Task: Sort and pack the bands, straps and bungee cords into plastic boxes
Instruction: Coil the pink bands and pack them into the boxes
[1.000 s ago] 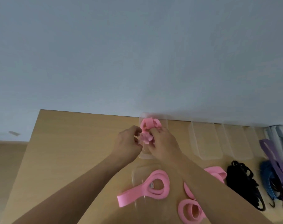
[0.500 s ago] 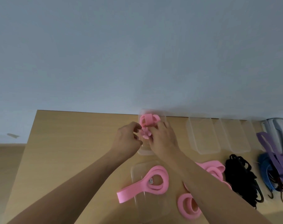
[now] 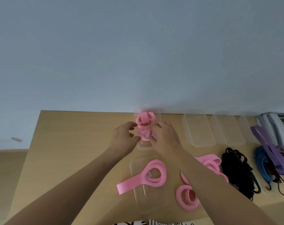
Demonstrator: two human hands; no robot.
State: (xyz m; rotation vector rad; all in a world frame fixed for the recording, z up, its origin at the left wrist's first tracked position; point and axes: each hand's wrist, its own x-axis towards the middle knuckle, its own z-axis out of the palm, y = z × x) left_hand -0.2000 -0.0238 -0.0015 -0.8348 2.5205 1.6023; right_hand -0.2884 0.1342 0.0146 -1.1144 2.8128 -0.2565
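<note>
A clear plastic box [image 3: 159, 113] at the table's back edge holds a coiled pink band [image 3: 145, 120]. In front of that coil, a folded pink band [image 3: 144, 137] sits low in the same box. My right hand [image 3: 166, 138] pinches this folded band with fingers on top and thumb below. Beside the box, my left hand [image 3: 122, 140] has loosely curled fingers with nothing between them; its thumb tip lies next to the folded band.
A looped pink band [image 3: 154, 175] lies on a clear lid [image 3: 138, 196]. More pink bands [image 3: 187, 199] lie near my right arm. Black cords [image 3: 238, 172], blue bungee cords [image 3: 262, 163] and a purple strap [image 3: 267, 148] lie right. Empty boxes [image 3: 198, 131] and a telephone [image 3: 275, 125] line the back.
Both hands gripped the folded pink band above the box. It has gone down into the box, and my left hand has loosened and drawn slightly left.
</note>
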